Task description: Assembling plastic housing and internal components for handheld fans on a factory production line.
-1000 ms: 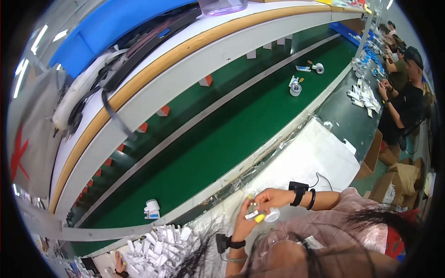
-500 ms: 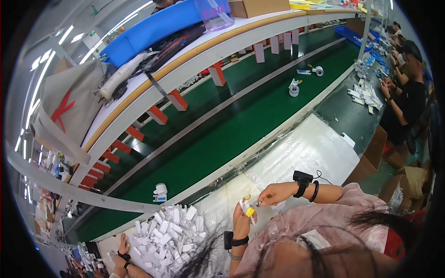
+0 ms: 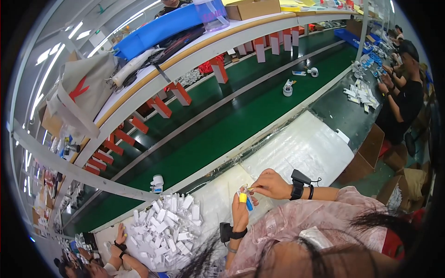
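Observation:
My left hand is closed around a small white-and-blue plastic piece. A yellow wrap covers the thumb of that hand. My right hand comes in from the right, its fingertips pinched together at the upper end of the piece. Whatever sits between those fingertips is too small to make out. To the left of my hands lies a large heap of white rectangular plastic parts. Both wrists wear black straps with small black devices.
Beyond the bench runs a green conveyor belt carrying a white round-headed device and similar ones farther off. A clear plastic sheet covers the bench. Co-workers sit at right and lower left. Cardboard boxes stand at right.
My right hand has shifted slightly up, its fingertips now at the piece's upper end. The piece in my left hand has turned and shows a blue face. The view has shifted slightly.

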Available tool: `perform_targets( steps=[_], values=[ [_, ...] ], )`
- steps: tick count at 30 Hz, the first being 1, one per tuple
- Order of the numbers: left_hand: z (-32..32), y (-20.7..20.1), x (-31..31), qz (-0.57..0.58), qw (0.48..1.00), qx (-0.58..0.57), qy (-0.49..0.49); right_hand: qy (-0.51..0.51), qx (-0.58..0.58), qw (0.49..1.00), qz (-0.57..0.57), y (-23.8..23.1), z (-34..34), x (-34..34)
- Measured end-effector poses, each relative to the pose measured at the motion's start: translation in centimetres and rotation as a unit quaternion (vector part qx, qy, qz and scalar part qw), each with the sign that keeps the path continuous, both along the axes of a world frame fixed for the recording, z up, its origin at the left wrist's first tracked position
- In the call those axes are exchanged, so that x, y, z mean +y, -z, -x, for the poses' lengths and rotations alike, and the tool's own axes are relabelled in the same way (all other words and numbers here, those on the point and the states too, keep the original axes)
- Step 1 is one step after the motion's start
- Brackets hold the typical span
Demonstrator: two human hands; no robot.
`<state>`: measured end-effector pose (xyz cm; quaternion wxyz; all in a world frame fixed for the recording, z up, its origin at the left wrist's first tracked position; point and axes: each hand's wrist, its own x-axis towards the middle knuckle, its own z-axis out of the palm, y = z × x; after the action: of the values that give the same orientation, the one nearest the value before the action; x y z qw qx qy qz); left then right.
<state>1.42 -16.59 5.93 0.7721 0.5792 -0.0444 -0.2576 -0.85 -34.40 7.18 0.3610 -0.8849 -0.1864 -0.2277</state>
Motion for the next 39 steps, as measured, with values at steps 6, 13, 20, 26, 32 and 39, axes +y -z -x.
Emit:
perform_targets(
  steps=[6,13,20,26,32,39],
  values=[
    [0.4,0.5,0.4,0.054,0.997,0.048,0.012,-0.013,0.020,0.995,-0.098,-0.5,0.7,1.2],
    [1.0,-0.7,0.8,0.117,0.993,0.022,-0.013,-0.023,-0.002,0.995,-0.098,-1.2,1.4,1.4],
    [1.6,-0.8,0.7,0.112,0.992,-0.051,0.010,-0.056,-0.004,0.989,-0.133,-1.3,1.6,1.7],
    [1.8,-1.2,1.0,0.080,0.993,-0.091,0.015,-0.052,-0.007,0.992,-0.117,-0.9,1.7,1.7],
    [1.7,-1.8,0.9,0.068,0.992,-0.108,0.023,-0.037,-0.022,0.994,-0.102,-1.0,1.6,1.6],
    [1.7,-2.0,1.0,0.026,0.991,-0.113,0.067,-0.037,-0.034,0.995,-0.086,-1.2,1.7,1.1]
  ],
)
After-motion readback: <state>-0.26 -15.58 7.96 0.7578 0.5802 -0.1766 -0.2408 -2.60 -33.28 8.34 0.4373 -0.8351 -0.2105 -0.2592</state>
